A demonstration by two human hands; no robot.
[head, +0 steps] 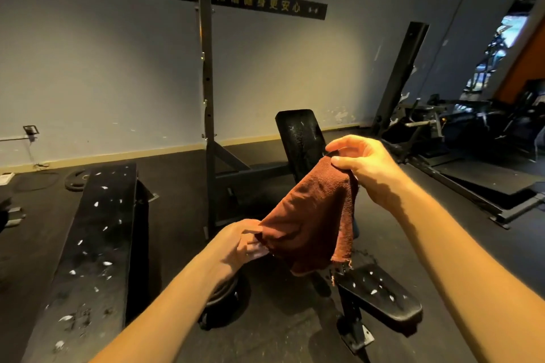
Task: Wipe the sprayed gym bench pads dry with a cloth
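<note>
Now the person holds a rust-brown cloth (312, 215) stretched in the air between both hands, above the near end of an incline bench. The right hand (362, 168), higher and farther away, pinches the cloth's top corner between thumb and curled fingers. The left hand (241, 244), lower and nearer, grips the bottom left corner, so the hands are apart with the fabric hanging slack between them. Beyond the cloth, the tilted back pad (300, 138) glistens with droplets down its middle. The seat pad (380, 295) lies near and to the right, below the cloth's frayed lower edge and flecked with pale marks. A long flat bench (97, 244) runs along the left, its black cover speckled white. A dark upright post (206, 82) stands between the benches at the far side.
</note>
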